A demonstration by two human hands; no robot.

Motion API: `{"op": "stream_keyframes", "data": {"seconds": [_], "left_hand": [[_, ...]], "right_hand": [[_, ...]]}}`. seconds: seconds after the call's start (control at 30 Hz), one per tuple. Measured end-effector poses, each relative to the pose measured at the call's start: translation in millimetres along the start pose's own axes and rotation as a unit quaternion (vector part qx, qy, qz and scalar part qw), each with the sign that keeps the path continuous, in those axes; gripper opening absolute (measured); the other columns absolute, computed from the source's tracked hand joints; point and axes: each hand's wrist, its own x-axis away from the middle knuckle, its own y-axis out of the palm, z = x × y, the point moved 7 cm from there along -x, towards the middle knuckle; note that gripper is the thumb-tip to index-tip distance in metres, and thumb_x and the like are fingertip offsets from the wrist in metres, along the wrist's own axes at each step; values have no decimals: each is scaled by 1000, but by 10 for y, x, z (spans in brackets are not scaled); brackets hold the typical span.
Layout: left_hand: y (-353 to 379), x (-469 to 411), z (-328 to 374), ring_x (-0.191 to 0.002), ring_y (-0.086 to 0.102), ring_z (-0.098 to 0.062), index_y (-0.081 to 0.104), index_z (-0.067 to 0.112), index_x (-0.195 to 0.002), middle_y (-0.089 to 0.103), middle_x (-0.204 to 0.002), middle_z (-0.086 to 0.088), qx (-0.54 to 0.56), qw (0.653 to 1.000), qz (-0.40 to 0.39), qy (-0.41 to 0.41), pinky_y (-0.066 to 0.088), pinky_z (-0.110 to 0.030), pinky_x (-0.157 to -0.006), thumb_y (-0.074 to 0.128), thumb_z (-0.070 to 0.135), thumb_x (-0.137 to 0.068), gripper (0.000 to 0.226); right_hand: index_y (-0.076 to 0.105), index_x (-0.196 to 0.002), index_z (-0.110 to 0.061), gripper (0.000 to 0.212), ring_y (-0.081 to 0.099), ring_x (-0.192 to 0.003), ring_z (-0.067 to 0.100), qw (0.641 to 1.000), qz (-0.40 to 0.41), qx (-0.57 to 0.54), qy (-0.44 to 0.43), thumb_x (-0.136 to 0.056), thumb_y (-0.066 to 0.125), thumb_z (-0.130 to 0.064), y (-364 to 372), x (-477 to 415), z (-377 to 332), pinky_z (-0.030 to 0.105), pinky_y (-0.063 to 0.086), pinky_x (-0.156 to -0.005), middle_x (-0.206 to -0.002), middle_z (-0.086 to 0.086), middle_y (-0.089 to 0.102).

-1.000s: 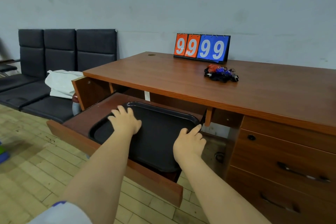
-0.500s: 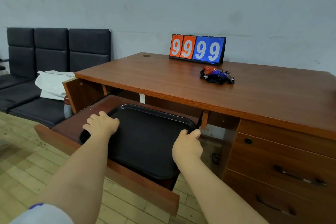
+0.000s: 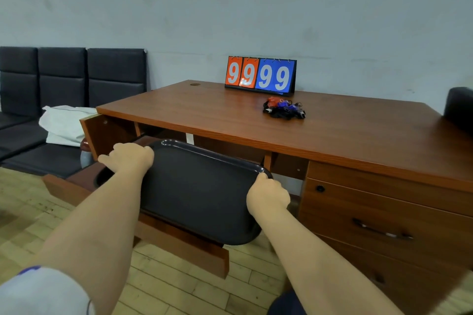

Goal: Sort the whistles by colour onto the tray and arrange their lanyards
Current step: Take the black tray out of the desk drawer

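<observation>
Moved: since the earlier frames we have raised the tray [image 3: 199, 186] off the pull-out shelf [image 3: 179, 243] under the worktop [image 3: 204, 115], and it now tilts with its far rim up.
Left hand: our left hand [image 3: 128, 158] lies over the tray's left corner, clamped on the rim, though the fingertips past the edge are hard to make out.
Right hand: our right hand [image 3: 266, 194] is closed round the tray's right rim, thumb on top.
Tray: it hangs in front of the worktop and below its edge, carried by both hands and still bare.
Whistles: the whistles [image 3: 282, 108] sit in one tangled heap with their black lanyards on the worktop, towards its back, with red and blue pieces showing; none are sorted yet.
Risk, clearance: we judge that the raised far rim could knock the underside or front lip of the worktop if we lift before drawing the tray out towards us.
Risk, landing: set down too close to the heap, the tray could shove the whistles along the worktop or trap a lanyard beneath it.
Risk, tangle: pulling one whistle from the knot may drag others off the worktop.
</observation>
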Motion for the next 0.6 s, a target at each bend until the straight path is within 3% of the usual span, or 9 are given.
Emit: {"op": "stream_keyframes", "data": {"seconds": [0.13, 0.43, 0.5, 0.6], "left_hand": [[-166, 224, 145, -99, 54, -35, 53, 0, -122, 50, -114, -18, 54, 998, 1, 20, 39, -42, -88, 37, 36, -90, 51], [-728, 897, 1333, -99, 53, -33, 49, 1, -125, 45, -126, -20, 141, 979, 7, 149, 41, -38, -79, 44, 27, -90, 44], [-821, 1096, 1718, -101, 53, -32, 45, 4, -128, 47, -126, -19, 173, 970, -12, 173, 43, -39, -80, 49, 25, -89, 45], [-808, 1420, 2375, -115, 49, -36, 31, 11, -140, 41, -135, -21, 202, 944, -103, 240, 43, -41, -88, 53, 18, -88, 57]], "right_hand": [[28, -144, -16, 60, 56, -109, 26, 999, 35, 7, -5, -91, 56, -16, -237, 87, 238, 30, 42, -67, -127, 14, 53], [30, -141, -17, 49, 58, -103, 28, 993, 112, -2, 37, -94, 44, -15, -1161, 40, 1250, 33, 39, -64, -123, 13, 54], [33, -139, -16, 47, 58, -100, 29, 989, 139, -6, 60, -93, 45, -15, -1431, -26, 1589, 34, 38, -62, -121, 12, 56], [42, -132, -9, 40, 59, -100, 30, 981, 161, -25, 103, -93, 47, -13, -1816, -193, 2146, 33, 40, -64, -119, 14, 57]]}}
